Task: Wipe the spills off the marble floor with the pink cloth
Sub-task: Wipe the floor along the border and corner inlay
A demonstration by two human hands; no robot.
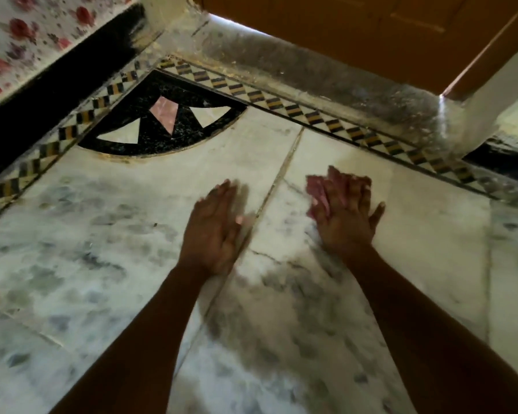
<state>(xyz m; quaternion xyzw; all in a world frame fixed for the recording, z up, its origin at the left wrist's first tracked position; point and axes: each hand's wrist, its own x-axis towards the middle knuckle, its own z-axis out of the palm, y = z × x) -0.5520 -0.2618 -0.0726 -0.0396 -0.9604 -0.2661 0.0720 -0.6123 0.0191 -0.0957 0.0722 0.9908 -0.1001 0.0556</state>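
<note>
The marble floor (108, 240) is white with grey veins and dull grey smudges. My right hand (346, 218) lies flat on it, fingers spread, pressing the pink cloth (317, 192) against the floor; the cloth shows past my fingers on the left and far side, and the rest is hidden under my palm. My left hand (216, 231) rests to the left of a tile joint, fingers together and blurred, with nothing in it.
A black inlay fan with pink and white triangles (162, 118) fills the floor corner. A chequered border strip (311, 116) runs along a grey stone threshold (326, 73) below a brown wooden door (356, 28). A flowered cloth (21, 34) hangs at the upper left.
</note>
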